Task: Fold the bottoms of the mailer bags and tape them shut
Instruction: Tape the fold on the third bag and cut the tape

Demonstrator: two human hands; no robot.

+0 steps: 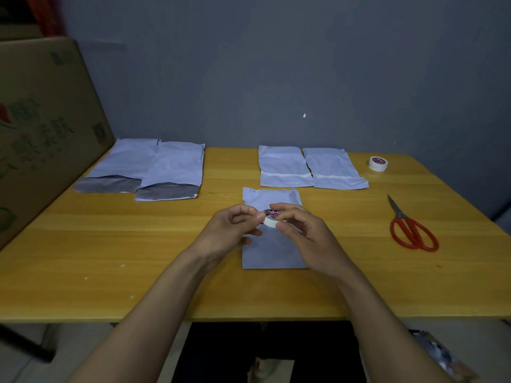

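I see both hands pinching a small white roll of tape point(268, 220) between thumbs and curled fingertips: left hand point(229, 230), right hand point(307, 234). The roll hangs just above a flat white plastic mailer bag point(272, 254), which lies mid-table on the yellow wooden table point(110, 244). Red-handled scissors point(412, 229) lie well apart, to the right.
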